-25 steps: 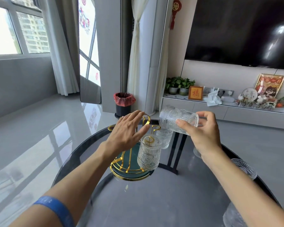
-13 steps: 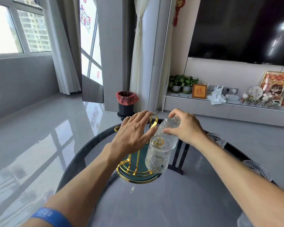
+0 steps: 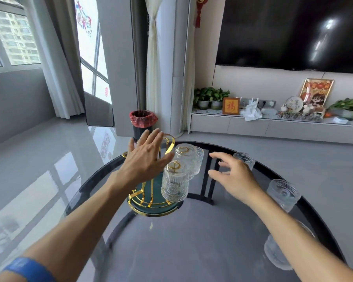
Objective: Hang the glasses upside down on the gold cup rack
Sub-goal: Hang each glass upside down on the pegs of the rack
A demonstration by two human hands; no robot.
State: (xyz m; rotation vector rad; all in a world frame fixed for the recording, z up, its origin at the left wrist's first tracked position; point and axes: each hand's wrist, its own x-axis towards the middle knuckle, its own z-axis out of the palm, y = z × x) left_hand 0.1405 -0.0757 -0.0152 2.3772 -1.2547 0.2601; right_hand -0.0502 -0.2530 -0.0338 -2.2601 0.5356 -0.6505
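step: fetch next glass [image 3: 245, 160] | right hand [image 3: 235, 180] spread, empty; grip its wall | left hand [image 3: 146, 159] flat, empty, steadying rack [image 3: 154, 200]

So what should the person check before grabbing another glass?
1. Right hand empty and open: ok.
2. Left hand steadying the gold rack: cannot tell, it is open at the rack's top but contact is unclear.
3. Hung glasses settled upside down, the near one and the one behind: ok.
4. A loose glass within reach, just past the right fingers: ok.
5. A free hook left on the rack: cannot tell, the left hand hides it.
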